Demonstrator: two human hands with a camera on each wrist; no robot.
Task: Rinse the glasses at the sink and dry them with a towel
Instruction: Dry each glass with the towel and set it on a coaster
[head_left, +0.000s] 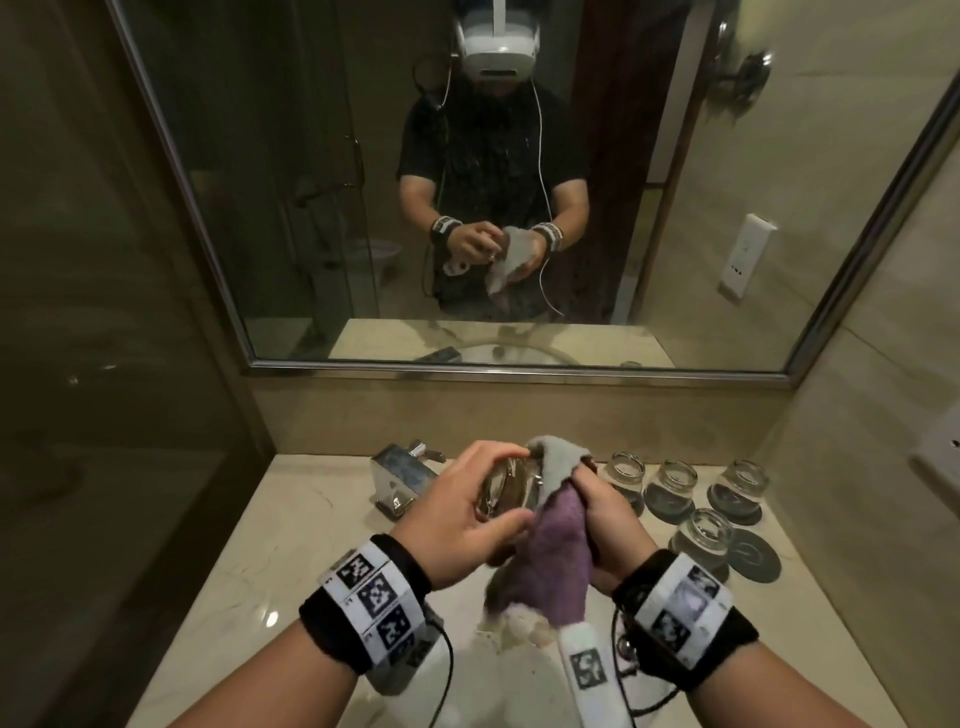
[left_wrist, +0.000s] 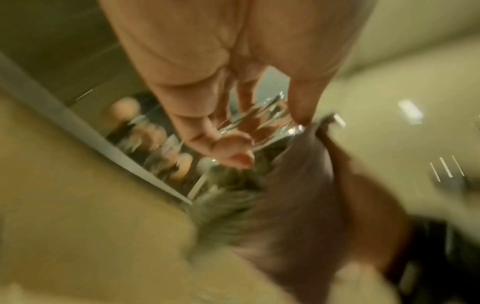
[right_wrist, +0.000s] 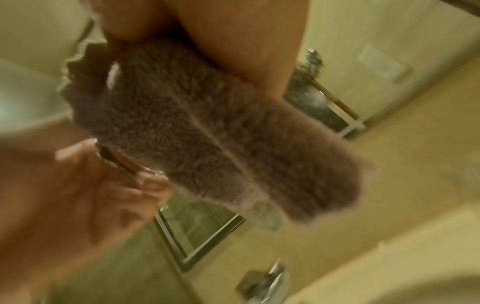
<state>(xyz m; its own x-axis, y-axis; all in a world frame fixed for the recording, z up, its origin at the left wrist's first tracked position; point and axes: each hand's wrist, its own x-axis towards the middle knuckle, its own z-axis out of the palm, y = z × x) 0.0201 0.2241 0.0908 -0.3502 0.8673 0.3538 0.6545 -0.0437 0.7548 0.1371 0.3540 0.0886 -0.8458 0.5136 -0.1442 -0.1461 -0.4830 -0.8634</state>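
The head view shows the left hand (head_left: 457, 512) gripping a clear glass (head_left: 506, 491) above the marble tabletop (head_left: 270, 545), its fingers (head_left: 483, 452) curled over the top of the glass and the thumb beneath. The right hand (head_left: 605, 525) clutches a purple towel (head_left: 550, 551), whose grey upper end is pushed against the mouth of the glass; the rest of the cloth hangs down between the wrists. Only this view takes in the chrome faucet (head_left: 397, 480) just behind the left hand and four more glasses (head_left: 672, 483) standing upside down on dark coasters (head_left: 753, 556) at the right, well apart from the hands. It also shows the mirror (head_left: 322, 208) with the person reflected in it.

The left wrist view, heavily blurred, looks down the palm: the left-hand fingers are closed round the glinting glass, with the towel butting against it from below. The upside-down glasses appear there only as smears near the mirror's edge.

The right wrist view is filled by the towel's fuzzy pile under the right palm; the right-hand fingers themselves are hidden by cloth there, though the left fingers show pinching the glass rim at the towel's edge.
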